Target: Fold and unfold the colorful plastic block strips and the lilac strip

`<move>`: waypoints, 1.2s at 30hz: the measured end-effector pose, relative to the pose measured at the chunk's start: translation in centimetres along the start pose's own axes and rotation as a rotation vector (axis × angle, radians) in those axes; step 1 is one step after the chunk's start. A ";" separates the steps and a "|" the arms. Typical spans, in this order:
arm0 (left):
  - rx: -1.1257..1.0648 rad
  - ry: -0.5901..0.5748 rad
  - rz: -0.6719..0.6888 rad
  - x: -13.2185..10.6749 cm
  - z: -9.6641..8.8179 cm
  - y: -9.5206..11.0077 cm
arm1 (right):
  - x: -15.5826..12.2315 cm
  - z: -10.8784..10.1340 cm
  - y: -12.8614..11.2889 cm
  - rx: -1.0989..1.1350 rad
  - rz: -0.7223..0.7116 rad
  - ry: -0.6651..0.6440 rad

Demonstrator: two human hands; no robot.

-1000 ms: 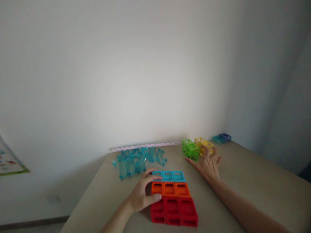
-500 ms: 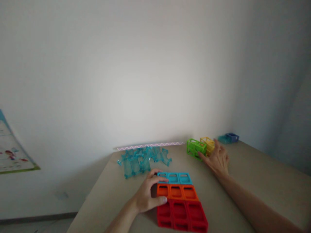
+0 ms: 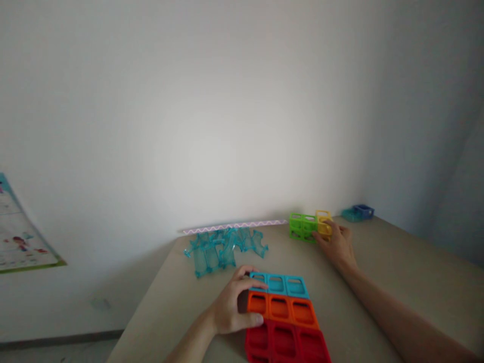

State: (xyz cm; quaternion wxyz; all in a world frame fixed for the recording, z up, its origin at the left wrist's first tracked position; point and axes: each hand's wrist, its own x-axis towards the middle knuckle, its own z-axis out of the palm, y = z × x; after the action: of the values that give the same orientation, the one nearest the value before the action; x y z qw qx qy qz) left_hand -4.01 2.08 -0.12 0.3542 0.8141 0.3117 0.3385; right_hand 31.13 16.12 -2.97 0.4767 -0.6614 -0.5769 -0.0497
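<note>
My left hand [image 3: 232,305] rests on the left side of a flat slab of hollow blocks: a teal row [image 3: 279,285], an orange row [image 3: 282,309] and a red row [image 3: 287,345]. Its fingers curl over the teal and orange edges. My right hand [image 3: 338,243] reaches far across the table and grips a yellow hollow block [image 3: 324,222], which sits against a green hollow block [image 3: 302,226].
A pile of clear teal curved pieces [image 3: 223,246] lies at the back left of the beige table [image 3: 397,272]. A patterned strip [image 3: 234,227] runs along the wall. Small blue and teal blocks [image 3: 358,212] sit at the far right corner. A printed sheet [image 3: 18,242] hangs at left.
My right hand has moved farther away and closed on the yellow block; the green and yellow blocks now lie turned in a row. The left hand stays on the slab.
</note>
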 end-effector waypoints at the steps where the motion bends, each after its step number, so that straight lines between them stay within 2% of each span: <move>1: 0.001 0.000 0.002 0.0 0.0 -0.1 | 0.0 0.0 0.0 0.005 -0.004 0.009; 10: 0.027 -0.015 0.015 0.0 0.1 -0.2 | -0.4 -1.2 -0.5 0.038 0.014 0.116; 17: -0.027 0.030 0.028 -0.2 0.1 0.5 | -0.4 -2.5 -0.9 0.105 0.101 0.216; 23: -0.103 0.099 0.002 -0.3 0.7 0.4 | -2.0 -3.0 -3.4 0.206 0.090 0.218; 27: -0.145 0.275 -0.044 0.1 2.0 -0.3 | -4.1 -3.2 -6.7 0.280 -0.022 0.181; 31: -0.206 0.447 -0.021 0.6 2.7 -0.6 | -6.7 -3.4 -10.1 0.415 -0.256 0.064; 36: -0.191 0.543 -0.077 0.8 2.9 -1.4 | -8.2 -3.6 -11.6 0.580 -0.521 -0.095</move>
State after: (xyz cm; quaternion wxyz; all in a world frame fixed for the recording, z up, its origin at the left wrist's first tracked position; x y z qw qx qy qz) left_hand -1.68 2.43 -2.43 0.3455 0.6442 0.3927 0.5580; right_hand 20.72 6.44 0.60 0.5881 -0.3321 -0.7369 0.0268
